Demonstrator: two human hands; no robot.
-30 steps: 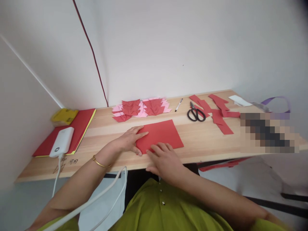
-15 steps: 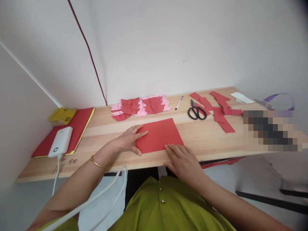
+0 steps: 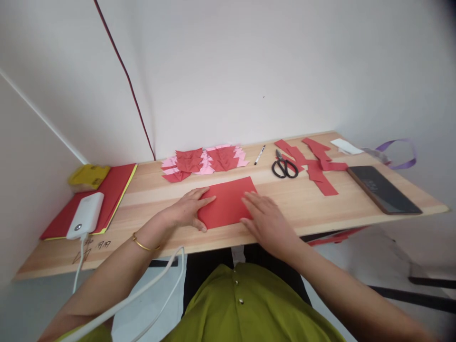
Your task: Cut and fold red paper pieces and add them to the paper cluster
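Now: wooden table [image 3: 151, 183], red sheet [image 3: 228, 204] flat near its front edge

Left hand [image 3: 188, 209] over the sheet's left edge, thumb spread from the fingers; right hand [image 3: 268, 219] over its right end, fingers close together, thumb apart.

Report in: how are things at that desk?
Left fingers at red sheet, left side; right fingers, right side. Sheet on tabletop. Scissors apart, beyond it.

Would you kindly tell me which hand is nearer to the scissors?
Right: the right hand lies in front of the scissors; the left hand is farther off, leftward.
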